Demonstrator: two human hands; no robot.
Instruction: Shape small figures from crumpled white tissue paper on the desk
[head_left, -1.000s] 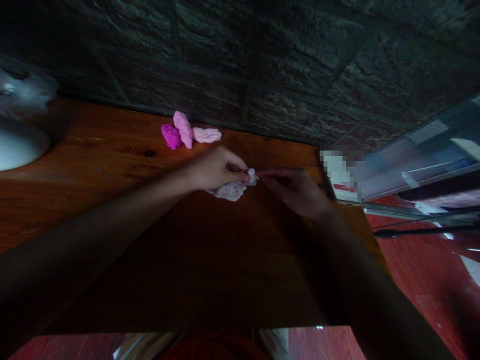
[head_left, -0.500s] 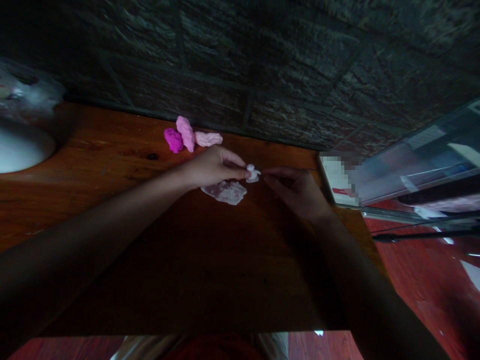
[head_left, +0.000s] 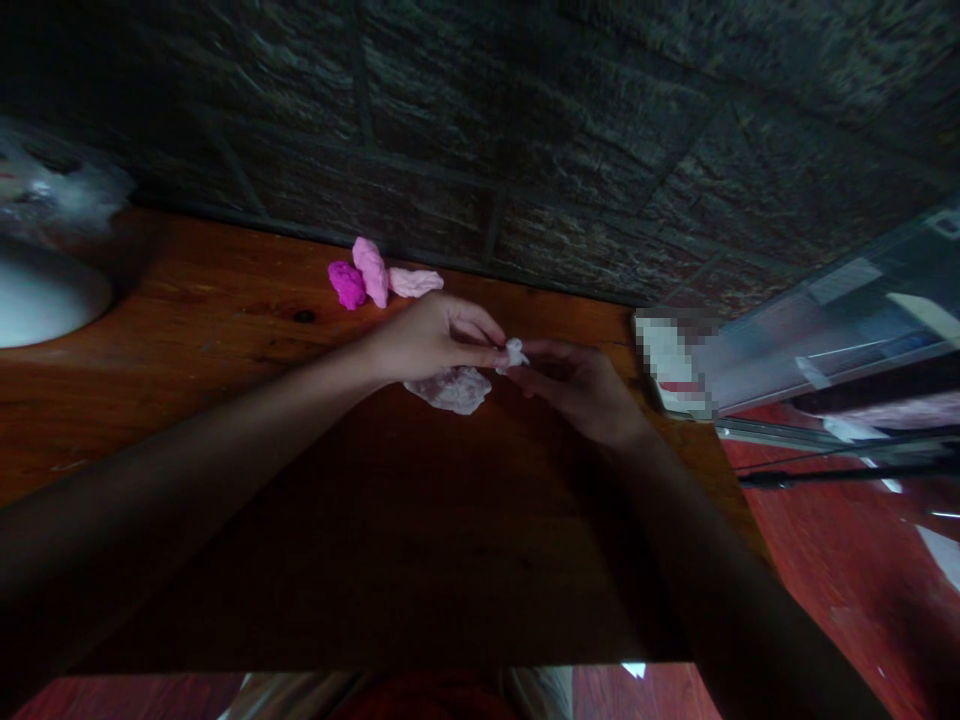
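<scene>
Between the fingertips of my left hand (head_left: 427, 338) is a small white clay figure (head_left: 515, 352), with a rounded knob on top. My right hand (head_left: 585, 392) meets it from the other side, thumb and forefinger closed on its right edge. Both hands are raised over the wooden table, and the fingers cover part of the figure. Under my left hand lies a flat, crumpled whitish lump (head_left: 456, 392), partly hidden by the wrist. Beyond it, near the wall, rest a magenta clay lump (head_left: 347, 284), a pink clay lump (head_left: 370, 270) and a paler pink one (head_left: 415, 283).
A dark stone-patterned wall (head_left: 427, 140) borders the back of the wooden table (head_left: 247, 290). On the left are a smooth white object (head_left: 45, 295) and a clear plastic bag (head_left: 67, 185). A pale, blurred box (head_left: 670, 360) sits at the right edge, beside a glass panel (head_left: 817, 300).
The white figure has shifted slightly right and turned in my left fingers. My right fingers, apart from it before, have come left and now touch it.
</scene>
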